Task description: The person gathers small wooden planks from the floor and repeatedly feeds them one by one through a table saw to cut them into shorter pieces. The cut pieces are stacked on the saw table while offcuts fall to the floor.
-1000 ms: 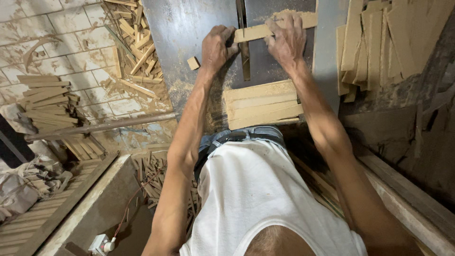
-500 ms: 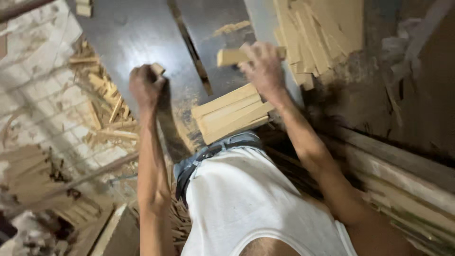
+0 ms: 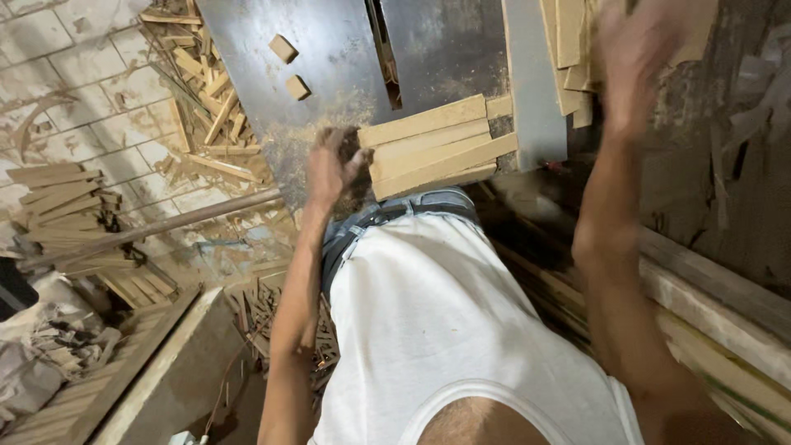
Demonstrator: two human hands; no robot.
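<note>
Half a second on, the left hand has slid back from the dark, dusty metal saw table to the near left end of the stack of pale flat wooden slats, fingers curled against it. Blurred, the right hand has lifted over the loose boards; its grip cannot be told. Two small wooden offcut blocks lie apart on the table.

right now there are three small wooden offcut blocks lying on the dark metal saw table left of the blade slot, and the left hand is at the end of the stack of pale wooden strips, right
Not quite. The head view shows two small wooden offcut blocks, not three, on the dark metal saw table left of the blade slot. The left hand is at the end of the stack of pale wooden strips, as you said.
</note>
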